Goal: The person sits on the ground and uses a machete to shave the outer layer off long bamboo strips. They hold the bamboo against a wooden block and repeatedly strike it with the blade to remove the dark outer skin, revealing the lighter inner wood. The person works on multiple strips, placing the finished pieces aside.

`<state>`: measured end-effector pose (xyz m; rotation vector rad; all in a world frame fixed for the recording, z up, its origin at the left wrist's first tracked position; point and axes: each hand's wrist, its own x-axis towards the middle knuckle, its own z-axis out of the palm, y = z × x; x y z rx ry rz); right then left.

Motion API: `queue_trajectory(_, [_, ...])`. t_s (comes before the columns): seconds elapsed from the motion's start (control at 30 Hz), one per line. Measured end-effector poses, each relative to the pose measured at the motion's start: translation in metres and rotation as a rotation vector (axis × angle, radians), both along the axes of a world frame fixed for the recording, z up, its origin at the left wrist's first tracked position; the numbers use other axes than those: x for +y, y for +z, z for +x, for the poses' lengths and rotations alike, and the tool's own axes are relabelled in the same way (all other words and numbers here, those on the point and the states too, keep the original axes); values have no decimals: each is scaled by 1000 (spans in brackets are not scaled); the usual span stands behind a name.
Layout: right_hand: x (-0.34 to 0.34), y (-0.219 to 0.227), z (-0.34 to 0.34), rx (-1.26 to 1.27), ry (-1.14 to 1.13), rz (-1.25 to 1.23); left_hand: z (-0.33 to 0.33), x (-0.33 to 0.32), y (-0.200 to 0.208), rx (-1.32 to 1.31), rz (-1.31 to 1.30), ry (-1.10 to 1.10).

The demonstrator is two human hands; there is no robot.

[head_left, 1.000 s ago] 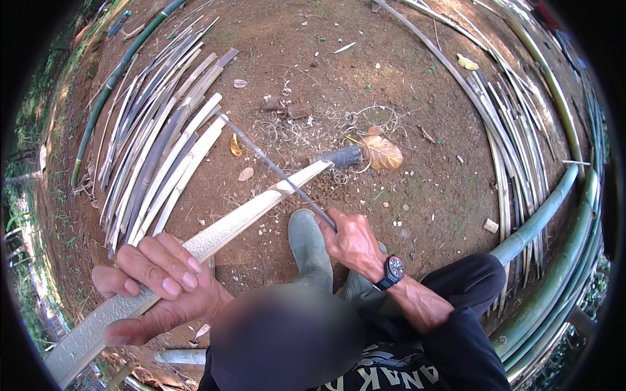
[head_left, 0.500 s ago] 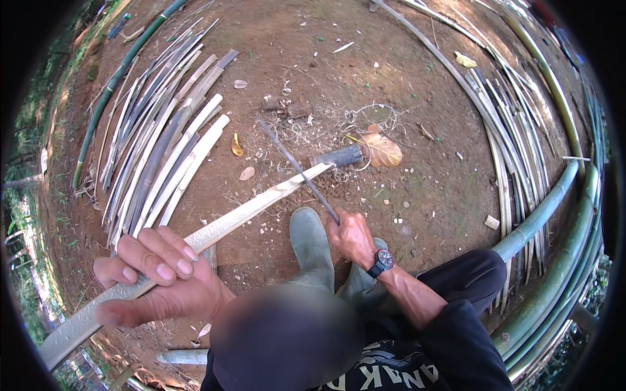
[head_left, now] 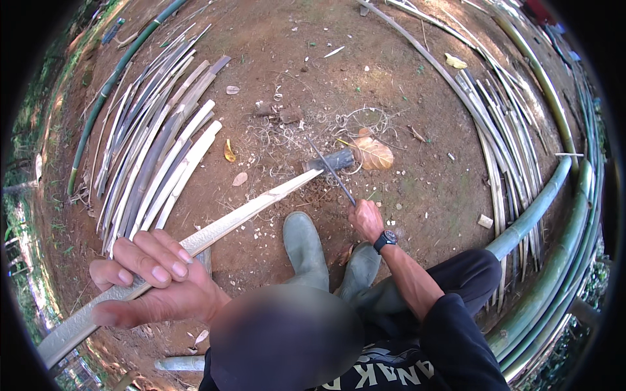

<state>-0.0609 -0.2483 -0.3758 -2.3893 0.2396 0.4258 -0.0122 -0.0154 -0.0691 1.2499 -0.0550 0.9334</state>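
Note:
My left hand (head_left: 160,277) is closed around a long, pale split bamboo strip (head_left: 244,214). The strip slants from the lower left up to the middle, its far end at a short dark cylindrical block (head_left: 340,158) on the ground. In my right hand (head_left: 366,220), with a black watch on the wrist, I grip a long thin knife (head_left: 339,182). Its handle is hidden in my fist. The dark blade points up and to the left, crossing over the block by the strip's far end; whether it touches either, I cannot tell.
Split bamboo strips (head_left: 156,143) lie piled at the left, with another pile (head_left: 505,150) at the right. Thick green bamboo poles (head_left: 548,300) lie at the lower right. Thin curled shavings (head_left: 372,120) and a large dry leaf (head_left: 372,153) surround the block. My rubber boots (head_left: 303,247) stand below it.
My right hand has moved a little right, carrying the knife from across the strip to its far end. My left hand keeps its grip on the strip. The whole view has shifted slightly.

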Motion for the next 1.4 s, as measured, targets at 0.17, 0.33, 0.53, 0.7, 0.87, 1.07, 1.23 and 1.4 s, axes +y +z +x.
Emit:
queue_trajectory(0.17, [16,34,5,29,-57,107,-6,7,-3,-12,18,-18])
queue_trajectory(0.33, [37,101,12,-159,130,204,-4,4,-16,-79,54,-249])
queue_trajectory(0.53, [35,114,18,-128,139,229,4,15,-24,-200,-29,-404])
queue_trajectory(0.7, [41,108,7,-156,136,236,-10,16,-9,-211,75,-282])
queue_trajectory(0.87, [43,122,4,-109,122,227,-8,15,-9,-251,82,-208])
queue_trajectory(1.07, [46,126,-9,-92,122,294,-15,17,0,-260,7,-174])
queue_trajectory(1.23, [42,124,-7,-36,100,257,-10,3,-8,-206,31,-270])
queue_trajectory(1.4, [41,122,-5,-9,98,247,-8,6,-10,-182,32,-310])
